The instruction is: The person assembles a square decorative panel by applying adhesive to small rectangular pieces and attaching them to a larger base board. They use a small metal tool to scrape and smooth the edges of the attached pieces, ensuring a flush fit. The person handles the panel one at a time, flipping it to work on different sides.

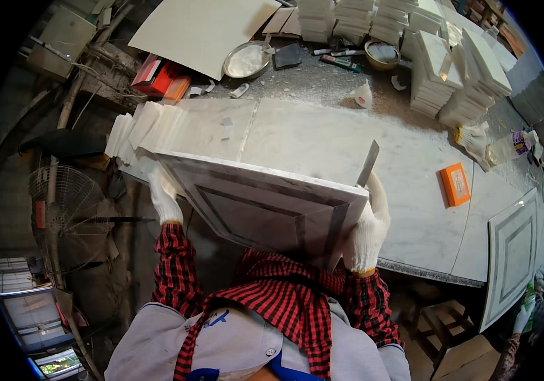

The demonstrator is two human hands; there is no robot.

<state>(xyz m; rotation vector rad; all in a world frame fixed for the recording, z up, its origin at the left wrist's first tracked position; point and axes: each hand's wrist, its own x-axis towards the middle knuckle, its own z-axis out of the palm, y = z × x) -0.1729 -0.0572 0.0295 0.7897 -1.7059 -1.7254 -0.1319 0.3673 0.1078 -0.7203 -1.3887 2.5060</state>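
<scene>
A square white marble panel [253,185] with dark inlaid frames is tilted up in front of my body, its upper edge over the worktable [418,222]. My left hand [167,200], in a white knit glove, grips the panel's left side; its fingertips are partly hidden. On the opposite side my gloved right hand [367,232] is closed on the panel's edge. A flat grey metal blade [368,164] stands up from that same hand, its lower end hidden by the fingers and the panel.
Stacked white tiles [434,79] line the far right, and thin white slabs [148,127] lie at left. A dish of white powder [246,61], an orange box [455,184] and a spare glove [473,141] rest on the table. Another inlaid panel [510,257] leans at right; a caged fan [62,216] stands left.
</scene>
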